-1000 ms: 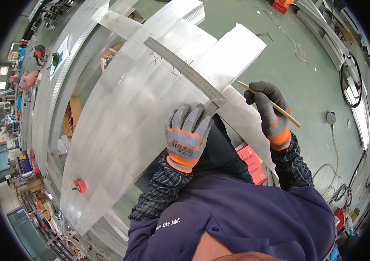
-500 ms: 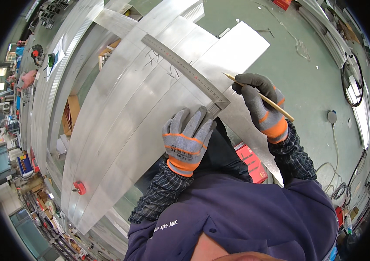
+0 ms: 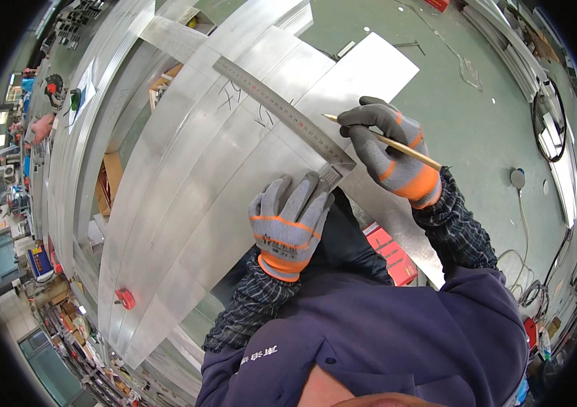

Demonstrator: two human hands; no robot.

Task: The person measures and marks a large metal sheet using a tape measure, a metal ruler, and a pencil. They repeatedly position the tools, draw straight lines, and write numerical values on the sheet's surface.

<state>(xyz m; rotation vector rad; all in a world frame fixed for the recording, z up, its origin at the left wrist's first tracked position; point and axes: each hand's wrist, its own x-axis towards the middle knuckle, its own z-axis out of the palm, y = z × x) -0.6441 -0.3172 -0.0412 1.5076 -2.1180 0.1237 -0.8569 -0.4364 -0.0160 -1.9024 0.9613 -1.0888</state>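
A steel try square (image 3: pixel 281 110) with a graduated blade lies slantwise across silvery metal panels (image 3: pixel 186 197), its thicker stock near the panel edge in front of me. My gloved left hand (image 3: pixel 290 220) rests palm down on the panel, its fingertips and thumb at the stock, holding it there; part of the stock is hidden under the fingers. To the right of the blade, my gloved right hand (image 3: pixel 390 146) pinches a pencil (image 3: pixel 407 148). The pencil's tip points left toward the blade and appears slightly apart from it. Dark handwritten marks show on the panel beside the blade.
A red tape measure (image 3: pixel 125 298) sits on the panels at lower left. Near my legs is a red box (image 3: pixel 391 254). Long metal profiles (image 3: pixel 505 51) lie at the right, with a black cable loop (image 3: pixel 551 122) and a round grey object on a cord (image 3: pixel 517 178).
My right hand has moved left with the pencil, bringing its tip nearer the square's blade. My left hand has stayed at the stock, shifting only slightly.
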